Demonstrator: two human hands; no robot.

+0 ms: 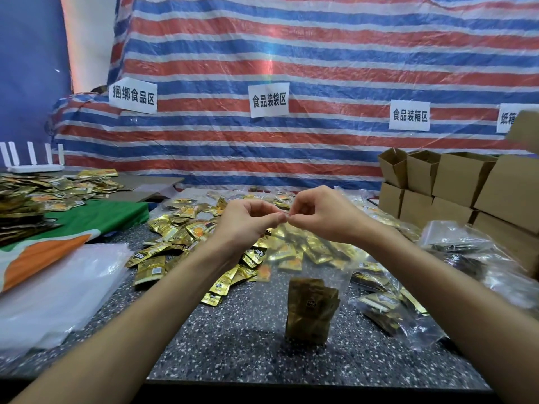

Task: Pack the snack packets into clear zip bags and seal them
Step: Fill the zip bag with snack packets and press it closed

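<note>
A clear zip bag [332,266] hangs upright in front of me, its bottom touching the speckled table [233,330]. Several gold snack packets [312,310] sit bunched in its lower part. My left hand [248,223] and my right hand [318,214] meet at the bag's top edge, each pinching the zip strip between thumb and fingertips. The two hands nearly touch at the middle of the strip. A loose heap of gold snack packets [180,231] lies on the table behind and under my hands.
Filled clear bags [390,307] lie at the right. Brown cardboard boxes [455,182] are stacked at the back right. A pile of empty clear bags [61,284] sits at the left, beside a green and orange cloth [96,220]. More packets [35,193] cover the back left.
</note>
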